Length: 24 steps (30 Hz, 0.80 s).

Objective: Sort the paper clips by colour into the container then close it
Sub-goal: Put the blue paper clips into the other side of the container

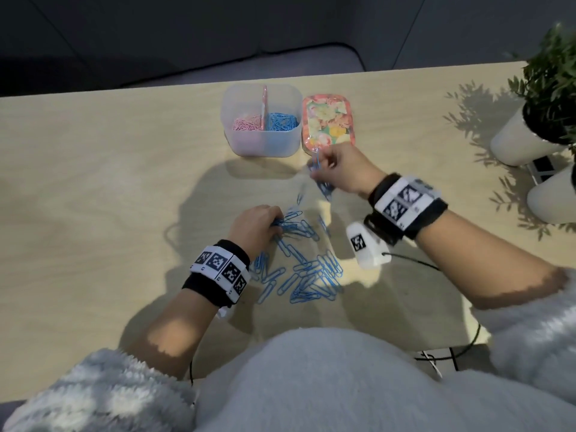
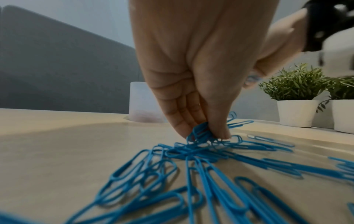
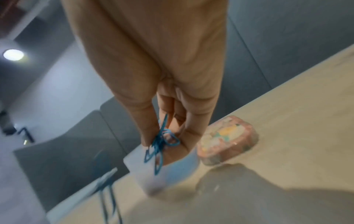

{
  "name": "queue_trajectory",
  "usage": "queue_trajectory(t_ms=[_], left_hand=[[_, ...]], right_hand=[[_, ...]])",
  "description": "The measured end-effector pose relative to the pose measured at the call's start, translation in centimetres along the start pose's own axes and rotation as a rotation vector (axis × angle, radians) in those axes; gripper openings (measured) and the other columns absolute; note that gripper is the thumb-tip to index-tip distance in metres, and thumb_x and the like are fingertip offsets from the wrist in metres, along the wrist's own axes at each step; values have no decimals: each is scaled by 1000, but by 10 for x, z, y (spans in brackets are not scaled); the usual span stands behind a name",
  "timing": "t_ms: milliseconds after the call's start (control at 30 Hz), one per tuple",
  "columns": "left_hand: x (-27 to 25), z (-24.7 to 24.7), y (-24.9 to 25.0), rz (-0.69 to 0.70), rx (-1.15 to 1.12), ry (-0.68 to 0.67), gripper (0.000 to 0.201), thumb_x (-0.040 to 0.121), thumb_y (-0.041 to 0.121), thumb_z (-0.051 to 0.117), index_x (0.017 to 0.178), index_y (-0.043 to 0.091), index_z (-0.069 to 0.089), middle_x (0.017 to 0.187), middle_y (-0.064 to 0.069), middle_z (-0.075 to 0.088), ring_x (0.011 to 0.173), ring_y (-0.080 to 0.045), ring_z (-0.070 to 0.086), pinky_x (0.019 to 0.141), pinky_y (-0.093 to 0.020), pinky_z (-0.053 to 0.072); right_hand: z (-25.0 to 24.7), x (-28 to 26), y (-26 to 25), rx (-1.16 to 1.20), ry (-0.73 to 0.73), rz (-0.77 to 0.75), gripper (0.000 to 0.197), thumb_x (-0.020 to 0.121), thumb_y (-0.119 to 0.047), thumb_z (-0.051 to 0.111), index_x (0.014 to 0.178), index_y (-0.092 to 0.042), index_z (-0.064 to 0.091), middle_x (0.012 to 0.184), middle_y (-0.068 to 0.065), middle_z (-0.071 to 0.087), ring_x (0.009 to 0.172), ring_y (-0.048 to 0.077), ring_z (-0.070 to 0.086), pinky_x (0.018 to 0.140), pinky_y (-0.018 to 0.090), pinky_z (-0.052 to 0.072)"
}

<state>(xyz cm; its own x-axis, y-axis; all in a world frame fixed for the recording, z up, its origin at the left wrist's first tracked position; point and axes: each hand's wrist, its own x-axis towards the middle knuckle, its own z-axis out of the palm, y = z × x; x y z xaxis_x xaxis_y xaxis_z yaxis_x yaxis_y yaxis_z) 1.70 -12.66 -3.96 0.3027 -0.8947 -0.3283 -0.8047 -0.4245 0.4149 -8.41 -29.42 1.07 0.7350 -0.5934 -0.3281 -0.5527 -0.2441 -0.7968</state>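
Observation:
A translucent container (image 1: pixel 237 141) stands at the table's far middle, split by a divider: pink clips (image 1: pixel 247 123) in its left half, blue clips (image 1: pixel 282 121) in its right half. Its floral lid (image 1: pixel 328 120) lies just right of it. Several loose blue paper clips (image 1: pixel 307 272) are scattered on the table near me. My left hand (image 1: pixel 257 224) reaches down into that pile and pinches a small bunch of blue clips (image 2: pixel 201 133) between thumb and fingers. My right hand (image 1: pixel 338 168) is raised above the table just before the lid, pinching a few blue clips (image 3: pixel 159 144); others dangle blurred below it.
Two white pots with green plants (image 1: pixel 530 132) stand at the table's right edge. A black cable (image 1: pixel 467 344) runs along the near edge by my right forearm. Beyond the table's far edge is a grey seat (image 1: pixel 218 67). Bare wood (image 1: pixel 93 188) lies to the left.

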Motion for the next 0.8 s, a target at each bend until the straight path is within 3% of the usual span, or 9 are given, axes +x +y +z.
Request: queue_trajectory(t_ms=[67, 200, 333, 400, 467, 567, 667, 733, 800], left_hand=[[-1, -3, 0, -2, -6, 8, 22, 88, 17, 57, 107, 5, 59, 107, -15, 64, 101, -33, 57, 83, -39, 42], [-2, -10, 0, -3, -29, 6, 23, 88, 19, 59, 107, 6, 60, 106, -14, 65, 101, -31, 58, 83, -37, 43], [-1, -19, 0, 3, -75, 38, 25, 87, 20, 60, 108, 7, 63, 107, -14, 67, 101, -30, 59, 83, -32, 43], [0, -26, 0, 3, -103, 64, 25, 86, 20, 61, 107, 7, 64, 105, -13, 68, 100, -29, 60, 81, -30, 42], [4, -34, 0, 3, -132, 85, 25, 86, 20, 62, 106, 6, 65, 104, -13, 69, 99, -29, 61, 80, -29, 40], [15, -48, 1, -19, -177, 138, 24, 84, 19, 64, 104, 6, 66, 105, -13, 69, 98, -28, 61, 75, -26, 36], [33, -67, 8, -63, -238, 198, 22, 83, 16, 65, 101, 3, 66, 100, -15, 69, 94, -26, 61, 71, -21, 33], [51, -82, 11, -88, -252, 237, 23, 82, 16, 65, 101, 4, 67, 103, -16, 69, 96, -28, 62, 82, -26, 43], [71, -96, 14, -122, -279, 274, 19, 81, 17, 67, 97, 7, 68, 106, -15, 67, 100, -28, 61, 86, -29, 45]], right_hand=[[-10, 22, -19, 132, 24, 48, 8, 81, 2, 64, 78, -4, 60, 47, -7, 53, 36, -1, 50, 37, 14, 44], [-23, 70, -51, 167, 62, 103, 22, 82, -2, 65, 65, -12, 56, 60, 2, 56, 43, 8, 52, 42, 21, 47], [-22, 103, -72, 198, 81, 156, 31, 82, -2, 65, 58, -12, 48, 44, -1, 53, 37, 8, 46, 42, 24, 49], [-16, 116, -76, 179, 103, 174, 31, 82, -4, 66, 60, -10, 45, 56, 5, 51, 45, 15, 50, 52, 29, 55], [-12, 125, -73, 138, 102, 177, 21, 83, -8, 66, 72, -10, 48, 71, 8, 54, 55, 19, 57, 61, 34, 58], [-13, 129, -65, 110, 94, 112, 9, 85, -10, 59, 82, -15, 52, 95, 9, 56, 72, 15, 59, 69, 27, 58], [-21, 118, -59, 138, 165, 61, 13, 84, -1, 51, 86, -8, 62, 90, 9, 57, 84, 22, 58, 83, 35, 56], [-28, 101, -52, 251, 233, 44, 23, 85, 3, 47, 74, -12, 60, 83, 6, 59, 76, 20, 60, 76, 29, 57], [-34, 78, -42, 357, 265, 24, 25, 87, 5, 41, 79, -10, 60, 81, 7, 59, 65, 16, 60, 66, 22, 57]])
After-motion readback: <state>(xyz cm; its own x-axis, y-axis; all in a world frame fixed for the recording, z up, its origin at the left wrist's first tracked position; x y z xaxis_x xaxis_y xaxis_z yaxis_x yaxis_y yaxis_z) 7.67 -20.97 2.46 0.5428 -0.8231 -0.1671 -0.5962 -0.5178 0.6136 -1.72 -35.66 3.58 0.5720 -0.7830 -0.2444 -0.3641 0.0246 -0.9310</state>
